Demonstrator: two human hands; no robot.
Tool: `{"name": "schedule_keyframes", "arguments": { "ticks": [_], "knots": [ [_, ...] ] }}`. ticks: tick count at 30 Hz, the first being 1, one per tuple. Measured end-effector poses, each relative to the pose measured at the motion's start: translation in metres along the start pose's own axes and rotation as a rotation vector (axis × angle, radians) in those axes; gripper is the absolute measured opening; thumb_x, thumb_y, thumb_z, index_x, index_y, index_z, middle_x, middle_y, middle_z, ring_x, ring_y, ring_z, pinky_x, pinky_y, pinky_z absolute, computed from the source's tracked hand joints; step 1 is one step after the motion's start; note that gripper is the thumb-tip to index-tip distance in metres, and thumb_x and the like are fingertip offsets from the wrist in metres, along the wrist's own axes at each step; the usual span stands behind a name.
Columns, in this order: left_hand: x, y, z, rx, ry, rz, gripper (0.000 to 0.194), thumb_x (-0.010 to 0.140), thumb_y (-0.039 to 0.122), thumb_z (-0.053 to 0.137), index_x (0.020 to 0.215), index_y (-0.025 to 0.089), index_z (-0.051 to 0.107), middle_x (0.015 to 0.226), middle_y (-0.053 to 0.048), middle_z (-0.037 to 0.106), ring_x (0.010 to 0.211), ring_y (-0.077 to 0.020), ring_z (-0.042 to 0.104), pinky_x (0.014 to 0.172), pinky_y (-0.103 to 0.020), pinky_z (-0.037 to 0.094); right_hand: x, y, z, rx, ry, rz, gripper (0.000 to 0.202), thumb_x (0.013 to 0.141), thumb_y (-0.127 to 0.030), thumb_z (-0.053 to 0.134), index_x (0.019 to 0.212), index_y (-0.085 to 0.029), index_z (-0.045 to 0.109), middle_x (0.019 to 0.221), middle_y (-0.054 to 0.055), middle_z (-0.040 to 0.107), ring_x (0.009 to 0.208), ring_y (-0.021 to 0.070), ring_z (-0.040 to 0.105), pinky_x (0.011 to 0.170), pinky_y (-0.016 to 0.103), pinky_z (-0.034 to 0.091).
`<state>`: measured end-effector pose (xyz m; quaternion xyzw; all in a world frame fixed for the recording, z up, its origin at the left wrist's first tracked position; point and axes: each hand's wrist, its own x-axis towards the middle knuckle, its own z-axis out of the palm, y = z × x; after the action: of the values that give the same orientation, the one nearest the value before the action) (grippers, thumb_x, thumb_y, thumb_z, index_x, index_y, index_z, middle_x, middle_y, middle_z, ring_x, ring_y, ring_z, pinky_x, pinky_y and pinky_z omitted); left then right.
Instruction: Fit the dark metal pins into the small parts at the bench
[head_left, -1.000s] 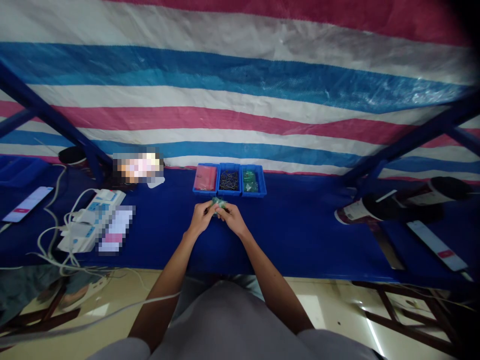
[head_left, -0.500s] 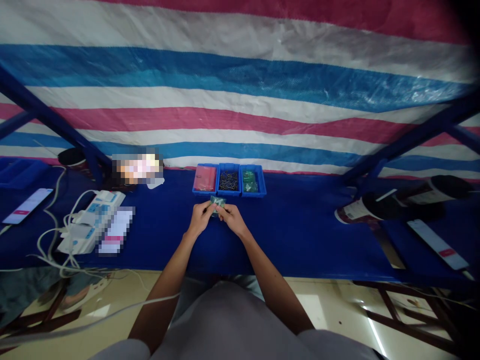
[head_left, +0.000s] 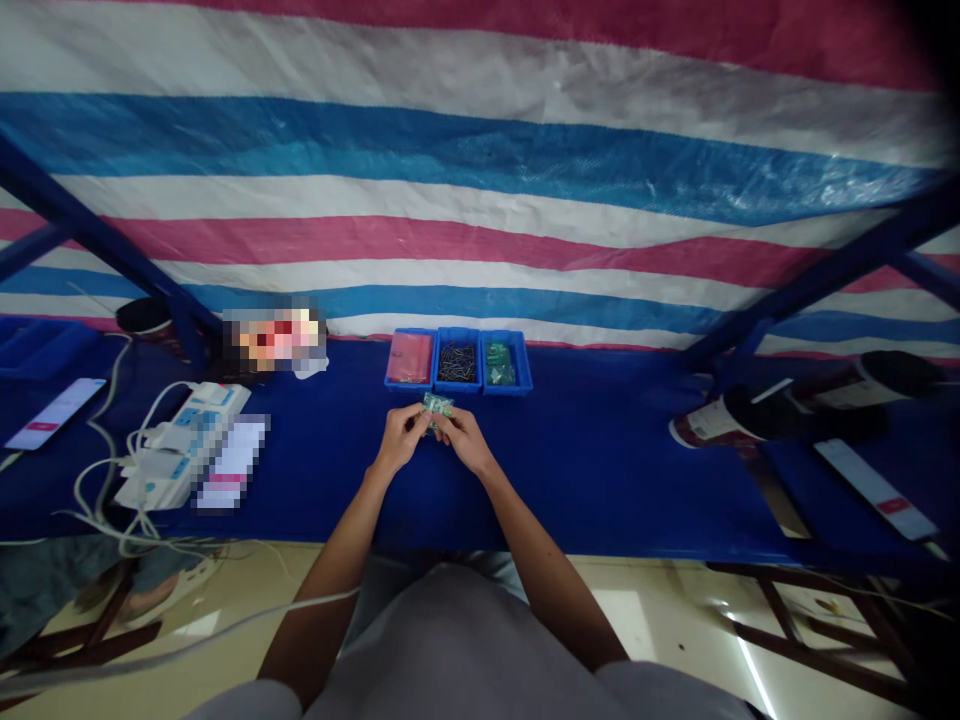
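Between my two hands is a small clear plastic bag (head_left: 438, 403) with a greenish tint and pale bits inside, too small to name. My left hand (head_left: 403, 434) pinches its left side. My right hand (head_left: 460, 434) grips the right side, fingers closed and thumbs close together. Just beyond stand three blue bins in a row. In the left bin (head_left: 388, 380) lie flat pink plastic bags (head_left: 411, 357). The middle bin (head_left: 458, 388) contains many dark screws (head_left: 457, 362). Small greenish bags (head_left: 499, 362) fill part of the right bin (head_left: 529, 378).
A white power strip (head_left: 184, 445) with tangled cables lies to the left, beside a blurred phone (head_left: 231, 462). At right are dark tubs (head_left: 720, 415) and another phone (head_left: 876, 488). A striped tarp (head_left: 480, 240) hangs behind the blue table (head_left: 592, 470). A person's leg shows at lower left.
The small bag has shifted very slightly in my fingers, and a little more of its top shows. Both hands stay almost in place.
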<state>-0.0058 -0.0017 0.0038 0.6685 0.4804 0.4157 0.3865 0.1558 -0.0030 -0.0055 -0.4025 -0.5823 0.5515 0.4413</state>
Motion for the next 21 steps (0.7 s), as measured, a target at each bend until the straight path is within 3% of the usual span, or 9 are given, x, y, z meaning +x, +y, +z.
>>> {"name": "schedule_keyframes", "arguments": {
  "ticks": [12, 17, 21],
  "knots": [
    [0.0007, -0.0028, 0.0044, -0.053, 0.069, -0.010, 0.036, 0.089, 0.045, 0.056, 0.068, 0.016, 0.055, 0.058, 0.002, 0.048, 0.055, -0.0118, 0.043, 0.053, -0.023, 0.031, -0.0020, -0.0024, 0.0000, 0.018, -0.005, 0.001, 0.045, 0.092, -0.054, 0.055, 0.065, -0.018, 0.056, 0.060, -0.001, 0.053, 0.054, 0.0112, 0.045, 0.055, 0.024, 0.036],
    [0.0008, -0.0035, 0.0034, -0.017, 0.053, -0.002, 0.036, 0.090, 0.040, 0.055, 0.063, 0.017, 0.048, 0.057, 0.003, 0.042, 0.054, -0.0105, 0.037, 0.054, -0.024, 0.028, -0.0017, 0.0027, 0.0009, -0.002, 0.010, -0.004, 0.045, 0.092, -0.055, 0.055, 0.068, -0.017, 0.059, 0.060, -0.001, 0.053, 0.055, 0.0113, 0.046, 0.054, 0.024, 0.035],
    [0.0004, -0.0039, 0.0025, 0.011, 0.037, 0.003, 0.035, 0.090, 0.039, 0.054, 0.064, 0.016, 0.050, 0.059, 0.003, 0.044, 0.055, -0.0109, 0.038, 0.055, -0.024, 0.029, -0.0006, 0.0054, 0.0012, -0.019, 0.023, 0.001, 0.046, 0.093, -0.056, 0.053, 0.069, -0.017, 0.060, 0.060, -0.001, 0.054, 0.054, 0.0113, 0.046, 0.054, 0.024, 0.036]
  ]
}}
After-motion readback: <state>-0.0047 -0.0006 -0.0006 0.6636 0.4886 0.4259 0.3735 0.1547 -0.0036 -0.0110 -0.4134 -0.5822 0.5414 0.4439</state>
